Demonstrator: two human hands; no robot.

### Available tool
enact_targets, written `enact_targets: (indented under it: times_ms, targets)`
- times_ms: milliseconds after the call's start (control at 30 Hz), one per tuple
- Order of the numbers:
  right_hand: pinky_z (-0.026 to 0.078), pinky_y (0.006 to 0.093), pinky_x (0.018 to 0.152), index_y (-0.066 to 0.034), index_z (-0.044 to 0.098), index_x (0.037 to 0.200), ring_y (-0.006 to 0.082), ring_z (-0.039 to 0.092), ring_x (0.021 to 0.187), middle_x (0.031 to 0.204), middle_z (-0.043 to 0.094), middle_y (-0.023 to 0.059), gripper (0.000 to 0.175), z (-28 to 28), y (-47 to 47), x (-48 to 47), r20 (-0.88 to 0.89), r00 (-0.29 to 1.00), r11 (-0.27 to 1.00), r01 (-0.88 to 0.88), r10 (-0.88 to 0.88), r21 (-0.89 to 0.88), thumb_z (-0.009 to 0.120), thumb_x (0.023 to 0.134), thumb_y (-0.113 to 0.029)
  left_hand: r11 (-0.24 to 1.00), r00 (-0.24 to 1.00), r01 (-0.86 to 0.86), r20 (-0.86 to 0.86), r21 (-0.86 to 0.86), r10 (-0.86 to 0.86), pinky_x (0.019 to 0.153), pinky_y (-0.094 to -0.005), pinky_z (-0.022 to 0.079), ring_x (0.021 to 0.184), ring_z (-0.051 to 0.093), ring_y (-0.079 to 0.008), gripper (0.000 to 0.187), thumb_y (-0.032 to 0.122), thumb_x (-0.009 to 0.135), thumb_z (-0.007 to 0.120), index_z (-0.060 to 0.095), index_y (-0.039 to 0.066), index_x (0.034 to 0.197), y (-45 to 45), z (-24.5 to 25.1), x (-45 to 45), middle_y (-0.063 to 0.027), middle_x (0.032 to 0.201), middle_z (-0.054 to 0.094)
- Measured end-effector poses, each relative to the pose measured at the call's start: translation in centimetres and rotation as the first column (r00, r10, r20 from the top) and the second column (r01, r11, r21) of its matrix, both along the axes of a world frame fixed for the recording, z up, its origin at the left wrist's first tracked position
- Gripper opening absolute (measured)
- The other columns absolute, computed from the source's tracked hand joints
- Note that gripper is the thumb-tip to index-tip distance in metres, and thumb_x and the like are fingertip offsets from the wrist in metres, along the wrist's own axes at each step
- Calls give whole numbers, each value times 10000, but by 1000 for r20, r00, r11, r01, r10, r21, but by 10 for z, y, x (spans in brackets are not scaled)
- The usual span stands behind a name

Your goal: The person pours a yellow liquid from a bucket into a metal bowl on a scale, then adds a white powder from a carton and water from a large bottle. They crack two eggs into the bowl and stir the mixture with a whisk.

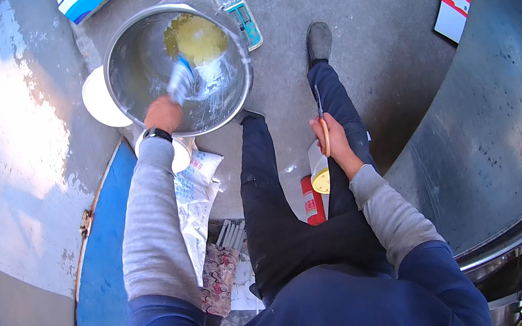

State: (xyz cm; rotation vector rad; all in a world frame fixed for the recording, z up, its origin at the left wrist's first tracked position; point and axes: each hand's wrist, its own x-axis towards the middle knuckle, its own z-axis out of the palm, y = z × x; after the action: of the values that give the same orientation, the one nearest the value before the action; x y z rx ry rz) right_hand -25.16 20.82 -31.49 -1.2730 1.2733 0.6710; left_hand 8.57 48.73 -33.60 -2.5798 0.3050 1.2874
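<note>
My left hand [163, 114] grips a small white-and-blue packet [180, 79], blurred by motion, above a large stainless steel bowl [133, 65]. Inside the bowl lie a yellow mass [199, 41], its texture unclear, and a patch of white powder [212, 76]. The bowl appears to rest on a digital scale [246, 25], whose keypad and display stick out at its right. Lower right, in front of my leg, my right hand [334, 137] holds scissors [323, 126] with orange handles. Their blades point away from me, apart from the bowl.
White round containers [102, 99] stand beside the bowl. A printed white sack [192, 200] lies below it. Near my legs are a yellow-lidded tub [321, 181] and a red cylinder [313, 201]. A metal surface [487, 151] curves along the right, near a red-and-white box [453, 1].
</note>
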Motion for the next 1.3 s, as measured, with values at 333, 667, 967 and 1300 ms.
enact_targets:
  times_ms: [333, 667, 967, 1300]
  targets:
    - [460, 306, 459, -40, 547, 901, 131, 559, 493, 639, 571, 48, 327, 3, 0, -4, -16, 1000, 999, 13, -12, 33, 687, 956, -331, 980, 999, 2, 49, -200, 9, 794, -508, 532, 887, 691, -466, 437, 351, 869, 639, 711, -79, 898, 15, -22, -52, -289, 885, 706]
    - [463, 330, 473, -31, 544, 889, 165, 566, 488, 629, 573, 62, 335, 4, 8, -18, 48, 999, 1000, -17, 17, -3, 688, 956, -325, 991, 996, -63, -70, -120, 55, 896, -503, 517, 994, 677, -433, 452, 371, 850, 635, 714, -68, 927, -7, 5, -46, -285, 958, 701]
    - [446, 321, 448, -41, 533, 894, 147, 530, 468, 631, 545, 41, 310, -1, -14, -11, 99, 993, 997, 71, -72, 12, 693, 958, -299, 973, 955, -221, -219, -65, 202, 873, -500, 522, 988, 670, -468, 508, 394, 760, 721, 725, -75, 956, 10, 1, -35, -317, 1007, 694]
    - [412, 267, 396, -88, 549, 917, 103, 503, 443, 634, 530, 7, 267, 100, -109, 41, 197, 980, 995, 3, 17, -98, 662, 976, -323, 145, 336, -891, -411, -430, 847, 485, -221, 351, 553, 480, -51, 291, 329, 955, 708, 716, 38, 953, -9, 176, -81, -14, 795, 700]
